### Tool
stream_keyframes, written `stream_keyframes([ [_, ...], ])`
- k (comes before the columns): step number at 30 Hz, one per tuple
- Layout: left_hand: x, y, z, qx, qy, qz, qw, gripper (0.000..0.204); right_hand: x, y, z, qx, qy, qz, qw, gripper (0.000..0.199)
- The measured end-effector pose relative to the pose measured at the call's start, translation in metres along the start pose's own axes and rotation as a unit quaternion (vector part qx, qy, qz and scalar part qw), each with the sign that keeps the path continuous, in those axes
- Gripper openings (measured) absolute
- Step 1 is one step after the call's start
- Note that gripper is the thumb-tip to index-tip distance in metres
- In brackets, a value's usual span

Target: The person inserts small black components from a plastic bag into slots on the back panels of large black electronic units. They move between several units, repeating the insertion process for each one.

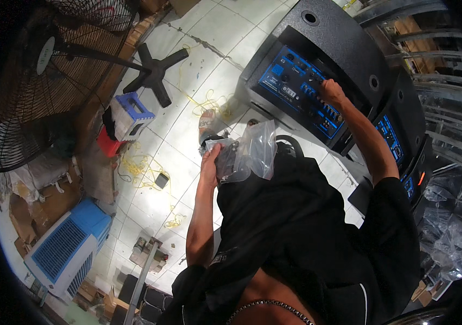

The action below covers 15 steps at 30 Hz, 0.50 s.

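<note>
My left hand (209,166) grips a clear plastic bag (262,147) at its edge, in front of my body. Small dark pieces (229,157) show through the plastic, too unclear to name. At the upper right stands a large black speaker cabinet (345,40) with a blue-marked control panel (288,81). My right hand (333,92) is closed at this panel, its fingertips against the surface beside rows of small knobs (326,110). Whatever those fingers pinch is hidden by the hand.
More black speakers (403,116) stand in line at the right, beside metal racking (440,81). At the left are a large fan (41,59) with a cross-shaped base (155,73), a purple-topped stool (133,111) and a blue-white air cooler (68,246). Yellow cord (141,170) lies across the tiles.
</note>
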<state>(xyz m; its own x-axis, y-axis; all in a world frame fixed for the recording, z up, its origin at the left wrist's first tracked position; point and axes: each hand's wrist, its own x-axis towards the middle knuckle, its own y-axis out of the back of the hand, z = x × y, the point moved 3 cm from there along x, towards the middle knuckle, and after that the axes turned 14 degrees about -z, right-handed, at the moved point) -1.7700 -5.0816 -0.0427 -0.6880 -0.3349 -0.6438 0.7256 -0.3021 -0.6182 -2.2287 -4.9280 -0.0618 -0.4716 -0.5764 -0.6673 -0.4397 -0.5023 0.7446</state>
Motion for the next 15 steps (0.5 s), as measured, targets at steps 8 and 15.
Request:
stream_keyframes([
  [8, -0.016, -0.004, 0.007, 0.004, 0.003, 0.002, 1.000, 0.022, -0.028, 0.034, 0.014, 0.041, 0.219, -0.010, 0.975, 0.006],
  [15, -0.016, -0.001, 0.002, 0.016, -0.001, 0.004, 1.000, 0.024, -0.027, -0.020, 0.055, 0.470, 0.150, 0.013, 0.870, 0.017],
])
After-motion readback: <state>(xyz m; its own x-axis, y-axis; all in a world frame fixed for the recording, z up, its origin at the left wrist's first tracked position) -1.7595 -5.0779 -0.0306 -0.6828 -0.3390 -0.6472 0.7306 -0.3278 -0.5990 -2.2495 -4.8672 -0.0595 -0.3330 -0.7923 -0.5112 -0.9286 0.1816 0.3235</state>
